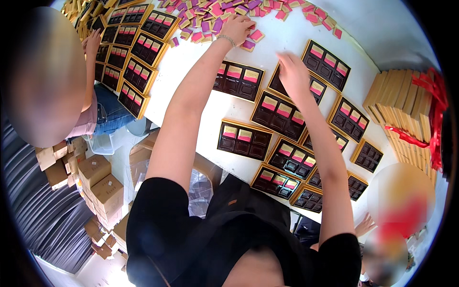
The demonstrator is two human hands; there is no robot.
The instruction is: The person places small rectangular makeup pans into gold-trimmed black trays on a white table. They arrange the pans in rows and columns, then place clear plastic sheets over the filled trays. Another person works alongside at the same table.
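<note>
Left hand (237, 29), curled over far squares (205, 26); right hand (293, 74), above a tray (276, 85) nearer and right; whether either gripped could not be told, and a lowered right forearm (319, 131) could have jarred trays beneath, shifting their seated squares.

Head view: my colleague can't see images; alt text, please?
A person's left hand is at a pile of small pink and purple pieces on a white table; the right hand is over dark compartmented trays, many holding pink-and-gold pieces.
</note>
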